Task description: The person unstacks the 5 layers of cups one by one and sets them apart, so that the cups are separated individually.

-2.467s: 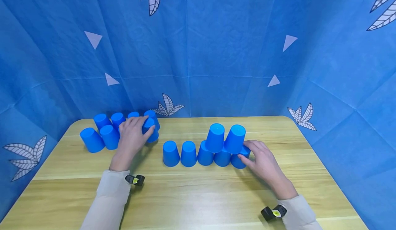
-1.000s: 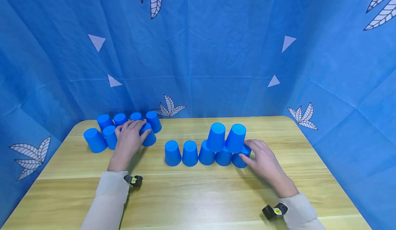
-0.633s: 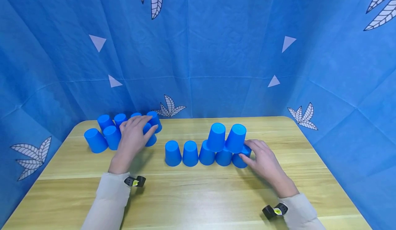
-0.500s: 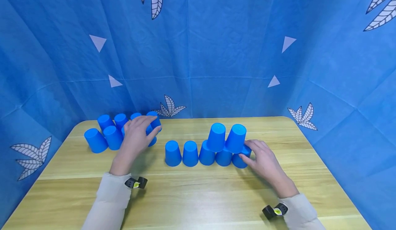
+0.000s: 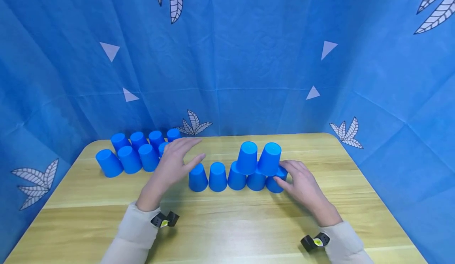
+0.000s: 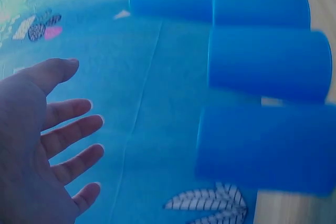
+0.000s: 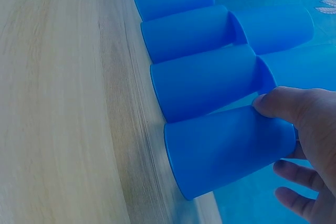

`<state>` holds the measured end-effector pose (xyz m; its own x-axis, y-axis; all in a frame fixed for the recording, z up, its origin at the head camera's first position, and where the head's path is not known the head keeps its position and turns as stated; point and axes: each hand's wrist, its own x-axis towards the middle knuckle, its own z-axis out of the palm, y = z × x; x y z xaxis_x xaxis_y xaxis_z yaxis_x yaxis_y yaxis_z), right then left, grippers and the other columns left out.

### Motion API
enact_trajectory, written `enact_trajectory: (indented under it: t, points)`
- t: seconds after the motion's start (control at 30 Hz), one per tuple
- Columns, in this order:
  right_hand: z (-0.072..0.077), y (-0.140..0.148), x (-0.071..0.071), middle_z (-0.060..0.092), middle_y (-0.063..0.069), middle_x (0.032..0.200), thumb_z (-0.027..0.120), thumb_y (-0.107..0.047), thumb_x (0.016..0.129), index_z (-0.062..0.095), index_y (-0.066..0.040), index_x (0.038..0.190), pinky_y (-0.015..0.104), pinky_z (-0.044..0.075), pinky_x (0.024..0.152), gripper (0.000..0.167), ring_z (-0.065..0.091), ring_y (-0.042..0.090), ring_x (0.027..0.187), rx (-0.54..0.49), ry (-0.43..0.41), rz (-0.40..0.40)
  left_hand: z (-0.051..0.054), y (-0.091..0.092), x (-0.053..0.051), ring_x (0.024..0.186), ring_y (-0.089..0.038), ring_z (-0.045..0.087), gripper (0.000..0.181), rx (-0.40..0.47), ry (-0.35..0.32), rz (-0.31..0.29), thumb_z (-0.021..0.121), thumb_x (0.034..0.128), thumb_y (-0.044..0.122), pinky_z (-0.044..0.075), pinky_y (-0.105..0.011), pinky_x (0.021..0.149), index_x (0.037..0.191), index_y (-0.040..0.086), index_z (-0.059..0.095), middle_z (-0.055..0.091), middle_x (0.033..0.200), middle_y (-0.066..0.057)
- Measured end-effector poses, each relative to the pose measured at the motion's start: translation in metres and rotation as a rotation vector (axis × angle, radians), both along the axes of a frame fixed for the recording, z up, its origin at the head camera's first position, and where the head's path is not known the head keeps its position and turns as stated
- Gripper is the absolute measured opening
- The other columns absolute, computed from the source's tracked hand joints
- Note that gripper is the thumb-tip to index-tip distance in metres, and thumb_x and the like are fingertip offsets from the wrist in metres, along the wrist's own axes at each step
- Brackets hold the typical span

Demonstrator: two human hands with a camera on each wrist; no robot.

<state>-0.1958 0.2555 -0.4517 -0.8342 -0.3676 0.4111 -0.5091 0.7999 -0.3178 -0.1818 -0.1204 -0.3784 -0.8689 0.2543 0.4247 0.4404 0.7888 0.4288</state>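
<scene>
My left hand (image 5: pixel 172 165) hovers in the air with fingers spread and holds nothing, in front of a partly hidden cup (image 5: pixel 162 148) at the left group's right end. The left wrist view shows that hand's palm and separate fingers, apart from the cups. My right hand (image 5: pixel 303 185) holds the rightmost cup (image 7: pixel 226 150) of a front row of several upside-down blue cups, thumb on its side and fingers behind. On that row's right part stand two more upside-down cups, a left one (image 5: pixel 247 157) and a right one (image 5: pixel 269 159).
Several upside-down blue cups stand in two rows at the table's back left, including a front-left cup (image 5: pixel 109 163) and a back-row cup (image 5: pixel 120 141). The wooden table (image 5: pixel 227 224) ends at a blue patterned curtain (image 5: pixel 263 78) behind and on both sides.
The left hand has let go of the cup at the right end of the left group and moved right with its fingers opening. The right hand stays on its cup.
</scene>
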Motion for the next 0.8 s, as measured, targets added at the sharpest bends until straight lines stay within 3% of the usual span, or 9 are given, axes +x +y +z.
enact_trajectory:
  t: [0.2,0.43,0.6,0.8]
  points:
    - [0.001,-0.001,0.001,0.064,0.016,0.118,0.076,-0.030,0.086,0.063,0.000,0.122,0.052,0.048,0.093,0.049,0.056,0.035,0.112,0.002,-0.008,-0.004,0.000,0.026,0.000,0.132,-0.031,0.045,0.052,0.015,0.010,-0.077,0.065,0.0931,0.039,0.030,-0.061,0.106,0.138,0.015,0.057,0.057,0.138,-0.008]
    - [0.002,-0.001,0.002,0.064,0.016,0.119,0.076,-0.030,0.086,0.063,0.000,0.123,0.052,0.047,0.094,0.049,0.056,0.035,0.113,0.002,-0.020,-0.006,0.006,0.057,-0.007,0.133,-0.028,0.044,0.054,-0.016,-0.010,-0.139,0.062,0.0939,0.046,0.029,-0.060,0.107,0.141,0.019,0.054,0.055,0.140,-0.005]
    - [0.002,-0.002,0.001,0.064,0.015,0.118,0.076,-0.030,0.087,0.063,-0.001,0.123,0.052,0.047,0.094,0.048,0.056,0.034,0.113,0.004,-0.020,-0.005,0.007,0.077,-0.014,0.130,-0.026,0.046,0.054,-0.115,0.028,-0.165,0.062,0.0936,0.048,0.031,-0.056,0.106,0.139,0.019,0.056,0.056,0.138,-0.003]
    - [0.002,-0.001,0.003,0.063,0.015,0.119,0.076,-0.029,0.087,0.062,-0.001,0.124,0.053,0.048,0.093,0.048,0.056,0.035,0.113,0.008,-0.033,-0.013,0.009,0.098,-0.023,0.127,-0.024,0.047,0.057,-0.305,0.105,-0.165,0.059,0.0929,0.054,0.035,-0.053,0.102,0.138,0.019,0.056,0.057,0.136,-0.002]
